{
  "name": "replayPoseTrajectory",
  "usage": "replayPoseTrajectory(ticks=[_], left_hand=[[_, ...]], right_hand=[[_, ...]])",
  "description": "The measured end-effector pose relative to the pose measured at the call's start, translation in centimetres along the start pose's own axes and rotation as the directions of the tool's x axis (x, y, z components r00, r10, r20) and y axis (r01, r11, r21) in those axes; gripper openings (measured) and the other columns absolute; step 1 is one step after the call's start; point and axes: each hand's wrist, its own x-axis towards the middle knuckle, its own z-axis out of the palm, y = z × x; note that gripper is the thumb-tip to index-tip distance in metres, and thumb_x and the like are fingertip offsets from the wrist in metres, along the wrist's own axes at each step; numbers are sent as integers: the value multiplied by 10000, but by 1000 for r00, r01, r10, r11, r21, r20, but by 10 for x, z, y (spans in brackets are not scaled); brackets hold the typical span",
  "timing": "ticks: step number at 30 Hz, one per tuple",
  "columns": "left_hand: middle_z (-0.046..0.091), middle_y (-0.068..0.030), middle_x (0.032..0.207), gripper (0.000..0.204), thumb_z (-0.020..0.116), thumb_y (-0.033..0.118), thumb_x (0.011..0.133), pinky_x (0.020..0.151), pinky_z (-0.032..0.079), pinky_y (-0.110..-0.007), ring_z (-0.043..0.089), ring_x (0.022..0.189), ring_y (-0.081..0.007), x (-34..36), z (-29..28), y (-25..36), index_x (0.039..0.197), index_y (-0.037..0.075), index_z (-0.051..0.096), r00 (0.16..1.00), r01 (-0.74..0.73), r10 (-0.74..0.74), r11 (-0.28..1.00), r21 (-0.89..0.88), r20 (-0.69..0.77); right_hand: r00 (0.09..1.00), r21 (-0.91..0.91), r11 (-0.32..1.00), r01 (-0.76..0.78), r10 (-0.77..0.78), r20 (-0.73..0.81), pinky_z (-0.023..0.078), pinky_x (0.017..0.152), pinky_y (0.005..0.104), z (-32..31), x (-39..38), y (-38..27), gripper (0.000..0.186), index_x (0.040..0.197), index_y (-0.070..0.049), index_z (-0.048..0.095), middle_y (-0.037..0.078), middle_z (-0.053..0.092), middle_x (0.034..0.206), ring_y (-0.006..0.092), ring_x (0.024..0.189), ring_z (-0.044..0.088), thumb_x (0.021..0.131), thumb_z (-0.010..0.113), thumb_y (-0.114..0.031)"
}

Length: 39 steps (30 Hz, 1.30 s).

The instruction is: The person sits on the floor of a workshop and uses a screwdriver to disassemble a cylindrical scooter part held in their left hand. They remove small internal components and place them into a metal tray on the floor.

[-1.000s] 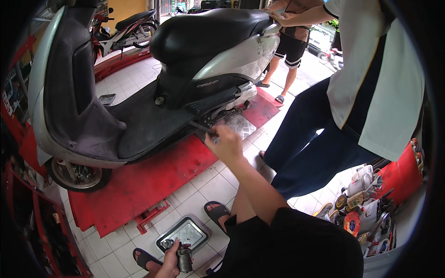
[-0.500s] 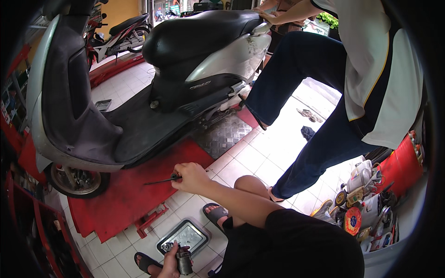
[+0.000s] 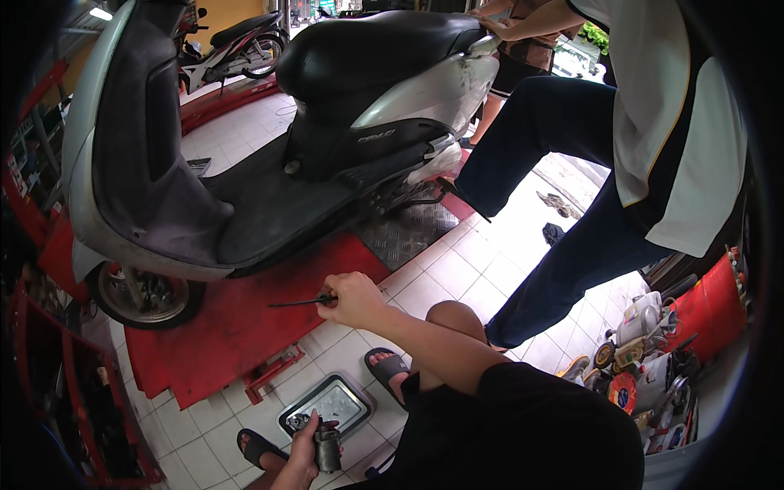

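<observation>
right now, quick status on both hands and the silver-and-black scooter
Right hand holding slim dark rod-shaped tool; left hand gripping grey metal cylindrical part. Scooter over red platform. Another person's bent dark-trousered leg beside scooter's rear.

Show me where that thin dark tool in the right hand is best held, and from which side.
Hold the thin dark tool by its thicker end, I'd judge, coming from the right, where the right hand pinches it: its slim shaft points left, away from that hand.
</observation>
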Motion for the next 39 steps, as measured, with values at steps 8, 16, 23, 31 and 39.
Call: replayPoseTrajectory(ticks=[8, 16, 23, 31, 39], left_hand=[[634, -113, 756, 629, 512, 578, 972, 529, 563, -391, 665, 587, -279, 4, -3, 0, 1077, -25, 659, 1000, 16, -16, 1000, 7, -7], [636, -110, 768, 627, 522, 577, 968, 534, 568, -391, 660, 582, -281, 3, 0, 2, 1061, -26, 665, 1000, 8, -8, 1000, -2, -24], [636, -113, 771, 618, 523, 565, 972, 529, 567, -389, 662, 581, -279, 3, -2, 3, 1054, -30, 668, 1000, -9, 9, 1000, 4, -29], [636, -116, 777, 614, 523, 558, 975, 527, 561, -387, 662, 581, -278, 4, -10, 3, 1063, -34, 664, 1000, -10, 10, 1000, -22, -16], [640, -110, 818, 654, 524, 630, 941, 612, 569, -402, 643, 656, -280, 6, -17, 4, 1057, 0, 659, 1000, -7, 7, 1000, 30, 8]], right_hand=[[1000, 23, 1000, -2, 2, -11, 563, 694, 456, -1, 0, 2, 271, 784, -34, 656, 155, 688, 741, 355, 739, 688, 709, 756, -274], [1000, 33, 999, -5, 6, -17, 565, 673, 461, -2, 1, 3, 264, 767, -35, 659, 154, 695, 733, 359, 726, 692, 708, 758, -273], [998, 7, 999, 37, -37, -44, 563, 631, 413, 1, 2, 2, 266, 757, -16, 649, 140, 687, 694, 324, 667, 696, 706, 770, -247], [1000, 35, 999, 8, -8, -18, 562, 643, 452, 7, 4, -3, 283, 744, -23, 643, 156, 683, 697, 365, 695, 688, 699, 766, -273], [1000, 33, 999, 7, -7, -17, 563, 643, 459, 12, 5, -6, 282, 753, -20, 645, 160, 684, 704, 369, 690, 687, 701, 762, -270]])
